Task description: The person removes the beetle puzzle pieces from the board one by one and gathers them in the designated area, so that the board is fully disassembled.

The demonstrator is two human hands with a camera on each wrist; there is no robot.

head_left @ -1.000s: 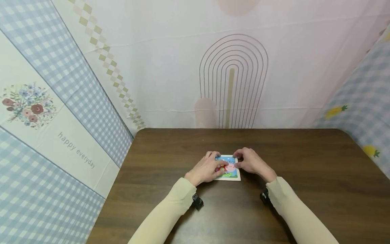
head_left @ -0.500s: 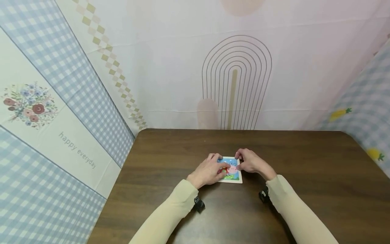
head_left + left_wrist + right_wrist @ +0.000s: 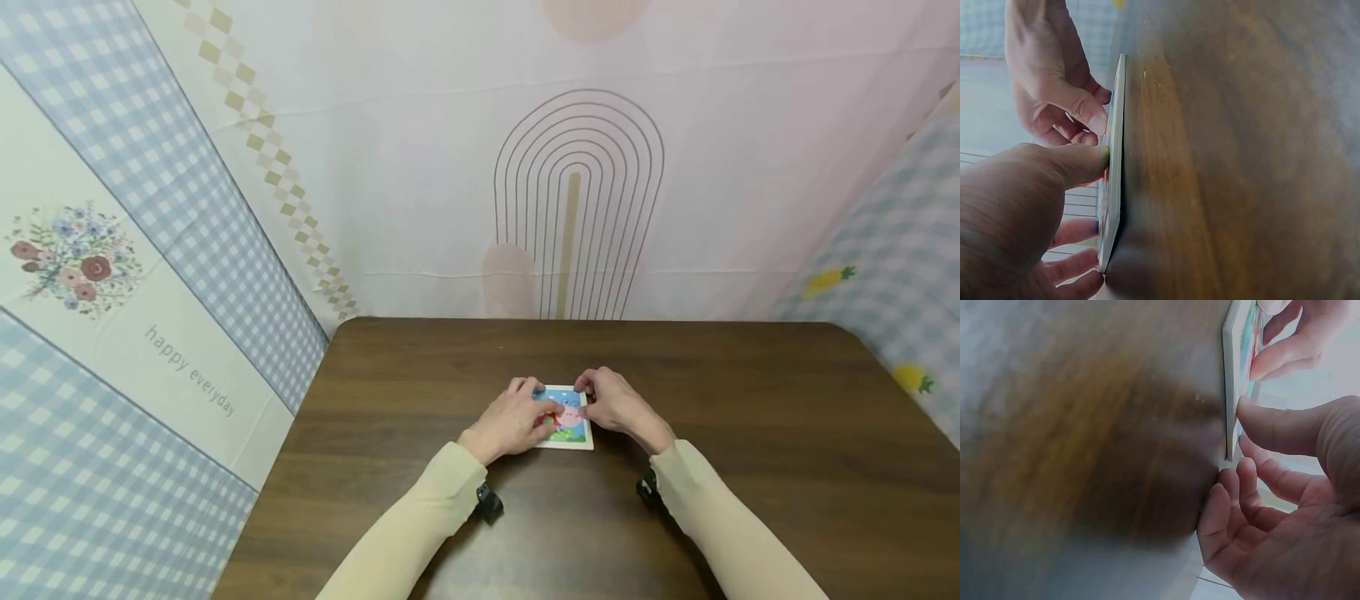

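A flat, square picture board point(image 3: 573, 435) with a white border lies on the brown table. Its printed face shows a pink cartoon pig on blue and green. My left hand point(image 3: 506, 425) lies over the board's left part, with spread fingers and thumb pressing on the picture. At the right edge, my right hand point(image 3: 618, 404) touches the face with thumb and index finger held apart. In the right wrist view its other fingers point(image 3: 1213, 512) curl beside the board's edge point(image 3: 1232, 381). The left wrist view shows the left thumb point(image 3: 1088, 164) on the picture face. The hands hide part of the picture.
The wooden table point(image 3: 750, 400) extends around the board. Behind it hangs a pale cloth point(image 3: 420, 208) with an arch print, and a blue checked cloth point(image 3: 90, 417) hangs on the left. Small black wrist cameras point(image 3: 489, 503) sit under both sleeves.
The head view has shifted slightly. My left hand has edged a little to the right over the picture, while my right hand stays at the board's right edge.
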